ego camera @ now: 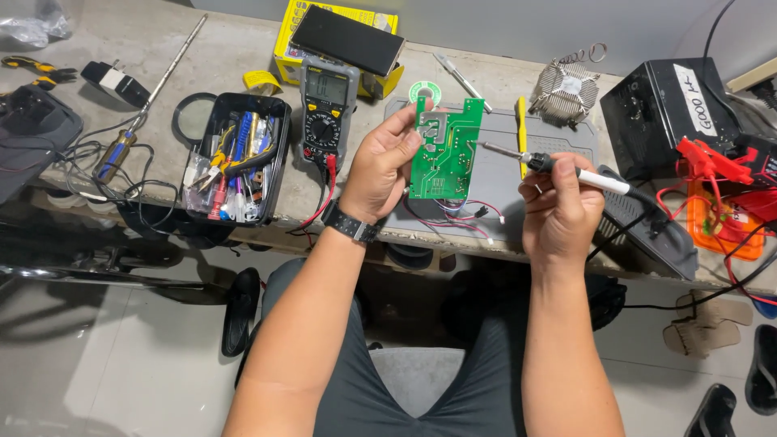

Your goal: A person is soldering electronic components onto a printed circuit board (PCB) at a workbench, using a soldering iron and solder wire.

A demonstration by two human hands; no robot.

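My left hand (380, 166) holds a green circuit board (447, 150) upright by its left edge, above the grey work mat (566, 142). Thin coloured wires (465, 214) hang from the board's lower edge. My right hand (558, 206) grips a soldering iron (558, 166) with a black and white handle. Its metal tip points left and sits just at the board's right edge. A black watch is on my left wrist.
A black tray of small tools (235, 158) and a multimeter (328, 105) lie left of the board. A yellow box with a dark phone (344, 36), a solder spool (422, 91), a heat sink (566, 89), a black box (668, 113) and red clips (712, 162) stand behind and right.
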